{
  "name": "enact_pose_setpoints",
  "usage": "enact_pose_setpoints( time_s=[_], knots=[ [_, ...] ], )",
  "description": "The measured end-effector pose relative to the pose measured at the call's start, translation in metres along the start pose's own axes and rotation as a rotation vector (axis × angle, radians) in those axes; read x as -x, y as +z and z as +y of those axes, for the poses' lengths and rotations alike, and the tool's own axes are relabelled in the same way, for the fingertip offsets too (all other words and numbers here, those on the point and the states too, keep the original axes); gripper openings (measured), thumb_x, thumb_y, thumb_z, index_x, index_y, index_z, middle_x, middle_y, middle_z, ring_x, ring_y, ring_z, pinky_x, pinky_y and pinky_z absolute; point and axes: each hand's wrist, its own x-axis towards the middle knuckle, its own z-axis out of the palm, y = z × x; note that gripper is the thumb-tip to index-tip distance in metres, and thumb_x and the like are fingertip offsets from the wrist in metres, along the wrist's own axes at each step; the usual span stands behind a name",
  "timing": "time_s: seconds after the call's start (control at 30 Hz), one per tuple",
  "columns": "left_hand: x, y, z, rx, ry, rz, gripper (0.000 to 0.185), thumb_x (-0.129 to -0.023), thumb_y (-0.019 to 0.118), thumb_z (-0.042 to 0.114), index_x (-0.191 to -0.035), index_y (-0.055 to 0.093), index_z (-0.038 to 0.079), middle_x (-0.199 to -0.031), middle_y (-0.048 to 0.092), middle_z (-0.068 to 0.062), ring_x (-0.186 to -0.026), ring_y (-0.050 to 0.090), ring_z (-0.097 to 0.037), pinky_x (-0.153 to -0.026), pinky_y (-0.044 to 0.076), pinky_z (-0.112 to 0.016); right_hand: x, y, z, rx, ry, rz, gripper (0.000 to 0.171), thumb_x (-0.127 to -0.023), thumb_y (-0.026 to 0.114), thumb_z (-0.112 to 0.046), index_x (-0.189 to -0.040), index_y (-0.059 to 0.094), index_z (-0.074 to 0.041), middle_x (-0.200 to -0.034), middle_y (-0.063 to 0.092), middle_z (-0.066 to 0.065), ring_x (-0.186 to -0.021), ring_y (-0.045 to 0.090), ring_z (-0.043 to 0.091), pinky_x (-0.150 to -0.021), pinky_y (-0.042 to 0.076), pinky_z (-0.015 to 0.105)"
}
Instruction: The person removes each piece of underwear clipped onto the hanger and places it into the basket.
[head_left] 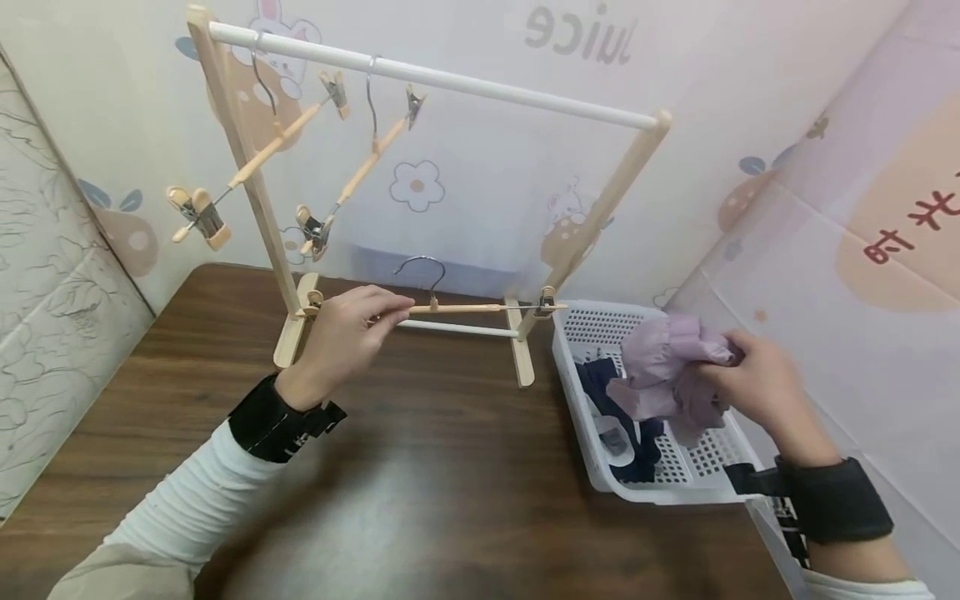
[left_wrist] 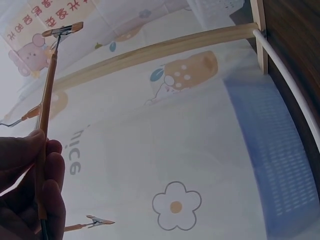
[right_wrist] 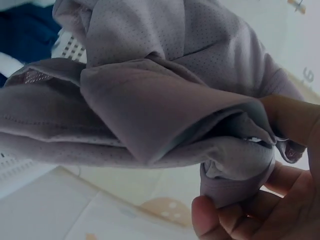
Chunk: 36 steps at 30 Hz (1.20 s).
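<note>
My left hand (head_left: pixel 352 329) grips the bar of a wooden clip hanger (head_left: pixel 457 307) and holds it level in front of the rack's foot. In the left wrist view the fingers (left_wrist: pixel 30 170) curl round the hanger bar (left_wrist: pixel 48 85), with a clip (left_wrist: pixel 62 30) at its far end. My right hand (head_left: pixel 750 379) grips a bunched lilac garment (head_left: pixel 663 367) lifted above the white basket (head_left: pixel 592 442). Up close, the right wrist view is filled with the lilac fabric (right_wrist: pixel 150 100), pinched by my fingers (right_wrist: pixel 280 200).
A wooden drying rack (head_left: pixel 232 142) with a white top rail (head_left: pixel 427 77) stands at the back of the brown table (head_left: pixel 420 483). Two more clip hangers (head_left: pixel 262 154) (head_left: pixel 360 171) hang from the rail. A dark blue garment (head_left: pixel 600 383) lies in the basket. Walls close in left and right.
</note>
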Motion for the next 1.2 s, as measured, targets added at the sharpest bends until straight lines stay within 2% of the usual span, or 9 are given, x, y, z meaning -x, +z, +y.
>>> enact_pose_setpoints(
  time_s=[0.17, 0.33, 0.57, 0.67, 0.77, 0.87, 1.0, 1.2],
  knots=[
    [0.000, 0.000, 0.001, 0.001, 0.000, -0.004, 0.015, -0.085, 0.073, 0.006, -0.099, 0.076, 0.005, -0.091, 0.074, -0.006, -0.084, 0.067, -0.019, -0.069, 0.051, -0.032, -0.015, -0.002, 0.012, 0.034, -0.014, -0.008, 0.036, -0.084, 0.069, -0.017, -0.105, 0.060, 0.010, -0.084, 0.064, 0.026, -0.069, 0.054, 0.028, -0.053, 0.036, 0.029],
    [0.002, 0.002, 0.001, -0.001, 0.008, -0.003, 0.014, -0.085, 0.073, 0.005, -0.099, 0.076, 0.005, -0.092, 0.074, -0.006, -0.085, 0.067, -0.019, -0.070, 0.051, -0.031, -0.038, 0.006, 0.019, 0.020, -0.022, -0.083, 0.038, -0.086, 0.067, -0.021, -0.106, 0.059, 0.010, -0.086, 0.065, 0.026, -0.070, 0.057, 0.029, -0.053, 0.040, 0.029],
    [-0.001, 0.004, 0.004, 0.008, 0.037, 0.003, 0.014, -0.086, 0.072, 0.006, -0.099, 0.076, 0.005, -0.091, 0.074, -0.006, -0.084, 0.067, -0.018, -0.070, 0.050, -0.030, -0.074, 0.041, 0.029, -0.051, -0.018, -0.181, 0.035, -0.087, 0.067, -0.023, -0.106, 0.061, 0.006, -0.094, 0.066, 0.023, -0.076, 0.058, 0.026, -0.059, 0.044, 0.030],
    [-0.001, 0.008, 0.007, 0.014, 0.035, -0.012, 0.014, -0.086, 0.073, 0.007, -0.100, 0.076, 0.006, -0.091, 0.074, -0.005, -0.082, 0.066, -0.017, -0.067, 0.049, -0.029, -0.084, 0.062, 0.038, -0.067, -0.023, -0.255, 0.041, -0.088, 0.066, -0.023, -0.111, 0.059, 0.010, -0.099, 0.066, 0.029, -0.081, 0.062, 0.032, -0.063, 0.048, 0.034],
    [-0.001, 0.011, 0.009, 0.029, 0.033, -0.017, 0.015, -0.086, 0.073, 0.007, -0.100, 0.076, 0.006, -0.091, 0.074, -0.005, -0.082, 0.066, -0.016, -0.067, 0.050, -0.028, -0.087, 0.080, 0.046, -0.026, -0.008, -0.355, 0.051, -0.091, 0.063, -0.025, -0.121, 0.054, 0.015, -0.110, 0.063, 0.036, -0.093, 0.063, 0.044, -0.073, 0.052, 0.044],
    [-0.002, 0.014, 0.011, 0.048, 0.042, -0.021, 0.015, -0.087, 0.072, 0.008, -0.100, 0.076, 0.006, -0.092, 0.074, -0.005, -0.084, 0.067, -0.016, -0.069, 0.051, -0.028, -0.084, 0.093, 0.052, 0.021, 0.018, -0.424, 0.056, -0.093, 0.059, -0.024, -0.127, 0.047, 0.019, -0.119, 0.057, 0.040, -0.104, 0.059, 0.051, -0.082, 0.051, 0.054],
    [-0.005, 0.013, 0.014, 0.054, 0.068, -0.016, 0.014, -0.086, 0.073, 0.008, -0.100, 0.076, 0.006, -0.091, 0.074, -0.005, -0.084, 0.067, -0.017, -0.070, 0.050, -0.028, -0.080, 0.100, 0.053, 0.020, 0.025, -0.435, 0.055, -0.095, 0.057, -0.022, -0.128, 0.046, 0.020, -0.120, 0.055, 0.042, -0.107, 0.057, 0.053, -0.084, 0.050, 0.056],
    [-0.009, 0.019, 0.017, 0.085, 0.082, -0.020, 0.014, -0.087, 0.072, 0.008, -0.100, 0.076, 0.006, -0.092, 0.074, -0.005, -0.084, 0.067, -0.017, -0.070, 0.049, -0.028, -0.075, 0.094, 0.049, 0.033, 0.025, -0.390, 0.050, -0.096, 0.056, -0.024, -0.124, 0.051, 0.017, -0.119, 0.057, 0.040, -0.106, 0.058, 0.051, -0.082, 0.050, 0.056]
  ],
)
